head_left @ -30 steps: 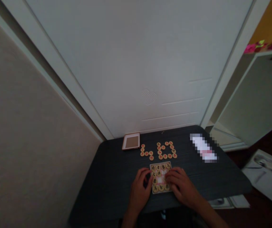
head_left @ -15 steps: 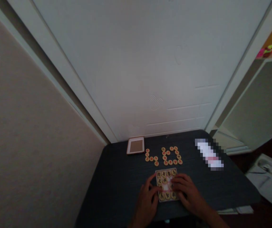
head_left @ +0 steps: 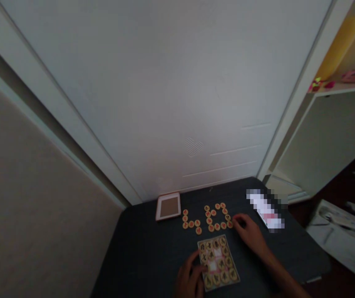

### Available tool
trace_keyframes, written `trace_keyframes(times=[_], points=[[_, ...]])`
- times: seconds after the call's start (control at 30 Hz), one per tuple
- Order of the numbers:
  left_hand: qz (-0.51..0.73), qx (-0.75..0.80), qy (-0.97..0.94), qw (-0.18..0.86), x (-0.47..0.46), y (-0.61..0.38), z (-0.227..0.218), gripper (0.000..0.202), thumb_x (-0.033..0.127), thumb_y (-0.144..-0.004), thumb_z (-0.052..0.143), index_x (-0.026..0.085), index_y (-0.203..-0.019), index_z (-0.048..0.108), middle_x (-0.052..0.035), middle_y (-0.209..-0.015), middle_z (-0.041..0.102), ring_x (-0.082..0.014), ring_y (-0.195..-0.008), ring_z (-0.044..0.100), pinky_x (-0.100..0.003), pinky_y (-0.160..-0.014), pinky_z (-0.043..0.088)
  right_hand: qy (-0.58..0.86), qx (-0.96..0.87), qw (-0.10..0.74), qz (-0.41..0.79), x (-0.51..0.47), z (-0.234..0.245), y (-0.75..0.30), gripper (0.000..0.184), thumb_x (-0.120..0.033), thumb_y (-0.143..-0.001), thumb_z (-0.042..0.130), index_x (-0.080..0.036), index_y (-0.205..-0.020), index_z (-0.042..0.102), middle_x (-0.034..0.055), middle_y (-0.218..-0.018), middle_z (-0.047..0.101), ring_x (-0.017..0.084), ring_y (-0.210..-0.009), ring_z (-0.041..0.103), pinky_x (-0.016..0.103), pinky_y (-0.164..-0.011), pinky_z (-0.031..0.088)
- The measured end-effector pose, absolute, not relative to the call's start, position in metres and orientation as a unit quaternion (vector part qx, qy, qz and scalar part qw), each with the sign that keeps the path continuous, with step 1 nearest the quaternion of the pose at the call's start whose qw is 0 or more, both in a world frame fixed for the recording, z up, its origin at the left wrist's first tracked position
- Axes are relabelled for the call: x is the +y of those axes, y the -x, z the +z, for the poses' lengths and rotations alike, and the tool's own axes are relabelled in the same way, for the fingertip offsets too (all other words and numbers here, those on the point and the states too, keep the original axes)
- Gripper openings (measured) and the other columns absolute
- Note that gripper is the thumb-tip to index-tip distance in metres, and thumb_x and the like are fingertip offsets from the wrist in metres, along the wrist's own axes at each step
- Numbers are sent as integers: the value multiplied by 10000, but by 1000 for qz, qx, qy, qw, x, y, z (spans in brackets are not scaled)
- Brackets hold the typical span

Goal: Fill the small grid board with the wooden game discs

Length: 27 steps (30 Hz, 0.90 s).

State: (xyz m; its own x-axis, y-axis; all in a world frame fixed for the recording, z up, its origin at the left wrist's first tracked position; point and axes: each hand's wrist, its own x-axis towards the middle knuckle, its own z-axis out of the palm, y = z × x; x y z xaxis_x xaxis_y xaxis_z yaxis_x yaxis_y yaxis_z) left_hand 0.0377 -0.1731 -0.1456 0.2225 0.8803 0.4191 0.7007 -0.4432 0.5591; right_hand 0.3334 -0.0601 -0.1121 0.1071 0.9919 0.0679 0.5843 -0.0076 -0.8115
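Note:
My left hand point(head_left: 191, 275) lies at the left side of a square box point(head_left: 237, 280) of Chinese chess pieces, its fingers curled along the edge and the thumb over it. Rows of wooden discs with dark characters fill most of the box, and two pale gaps show between them. Above the box, discs with red characters point(head_left: 217, 227) lie on the table in two figures, one stepped and one like a closed loop. My right hand point(head_left: 250, 234) is beside the loop's lower right corner, thumb and fingers pinched together. Whether a disc is between its fingertips is hidden.
A shallow lid with a white rim point(head_left: 157, 215) lies at the back left of the dark table point(head_left: 152, 252). At the right lies a pixelated, bright flat object point(head_left: 264, 209). A white panel point(head_left: 165, 103) rises behind the table, and shelves point(head_left: 341, 87) stand to the right.
My right hand has left the box and moved up and right to the loop of discs. My left hand stays at the box's left edge. The camera view has shifted.

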Motion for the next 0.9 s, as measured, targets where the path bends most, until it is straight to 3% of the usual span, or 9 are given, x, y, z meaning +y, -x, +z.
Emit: trace_keyframes(times=[0.13, 0.3, 0.53, 0.73, 0.9], points=[[410, 558, -703, 161, -172, -44, -143, 339, 256, -982, 414, 243, -962, 752, -131, -1329, 659, -239, -1084, 706, -400, -909, 607, 668, -600, 333, 288, -26, -106, -332, 212, -432, -837, 649, -221, -851, 665, 27, -806, 726, 203, -727, 678, 294, -662, 489], [449, 591, -648, 173, -170, -49, -127, 383, 400, -1001, 441, 236, -869, 761, -135, -1236, 700, -267, -1094, 704, -413, -907, 605, 686, -596, 300, 291, -11, -113, -336, 178, -377, -777, 712, -219, -743, 636, 20, -738, 718, 188, -676, 657, 271, -604, 419], [512, 589, -606, 154, -166, -54, -120, 394, 489, -989, 491, 228, -861, 757, -127, -1059, 743, -248, -941, 732, -378, -840, 615, 687, -603, 280, 293, -8, -113, -359, 168, -371, -849, 636, -212, -836, 691, 49, -811, 746, 207, -751, 692, 284, -663, 468], [521, 583, -610, 125, -154, -53, -117, 443, 525, -990, 490, 206, -835, 755, -133, -971, 748, -231, -869, 743, -308, -730, 624, 650, -637, 295, 289, -14, -108, -365, 301, -347, -833, 640, -194, -1076, 730, 86, -988, 739, 229, -898, 700, 312, -818, 518], [464, 543, -690, 117, -146, -50, -110, 379, 448, -1004, 478, 226, -909, 770, -117, -1003, 752, -223, -912, 749, -312, -792, 632, 625, -663, 293, 290, -27, -108, -370, 236, -334, -844, 611, -193, -991, 729, 79, -973, 700, 218, -828, 680, 328, -793, 531]])
